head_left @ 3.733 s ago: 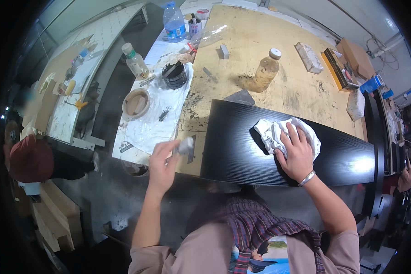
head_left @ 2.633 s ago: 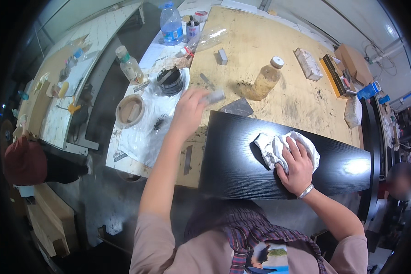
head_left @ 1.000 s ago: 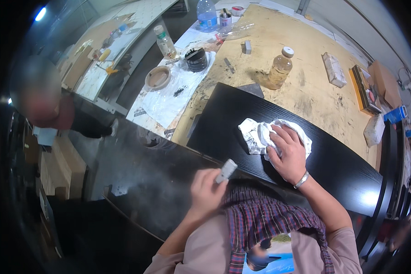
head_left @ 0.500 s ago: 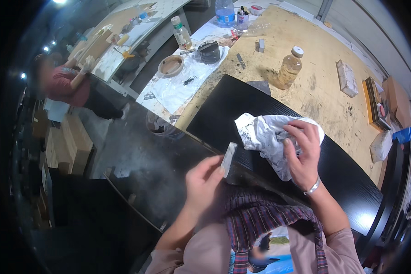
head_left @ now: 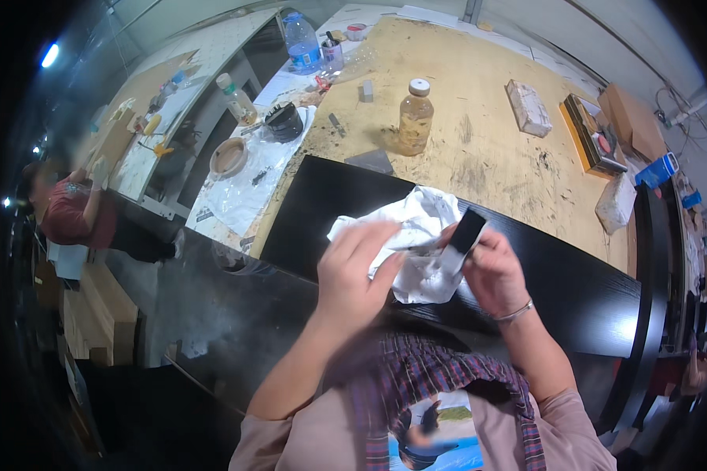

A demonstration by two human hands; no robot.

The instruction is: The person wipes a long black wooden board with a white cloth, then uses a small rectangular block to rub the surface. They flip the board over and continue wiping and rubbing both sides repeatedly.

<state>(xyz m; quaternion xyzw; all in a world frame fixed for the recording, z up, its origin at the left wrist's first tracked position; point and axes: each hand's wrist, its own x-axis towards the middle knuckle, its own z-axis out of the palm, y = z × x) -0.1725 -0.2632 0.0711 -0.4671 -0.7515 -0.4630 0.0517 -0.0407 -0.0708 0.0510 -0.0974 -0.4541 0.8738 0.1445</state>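
Note:
A crumpled white cloth (head_left: 424,284), smudged grey in places, lies over the black wood-grained board (head_left: 558,279) in front of me. My left hand (head_left: 352,271) is at the cloth's left side, its fingers bent over the fabric and the thumb in front; motion blurs them. Between the fingers and thumb of my right hand (head_left: 495,275) is a small flat rectangular piece (head_left: 467,229), black at its upper end and grey lower down. It is tilted upright against the cloth's right side. Part of the cloth is hidden behind both hands.
Beyond the board, a capped bottle of yellowish liquid (head_left: 415,118) stands on the stained tan worktop (head_left: 479,63). A dark flat sheet (head_left: 369,162) lies near it. Left are a black tub (head_left: 283,123) and a round dish (head_left: 228,158). A person (head_left: 75,208) works at another table.
The small flat piece has passed from my left hand to my right. My left hand has come up onto the cloth. The view has shifted, so the table appears farther left.

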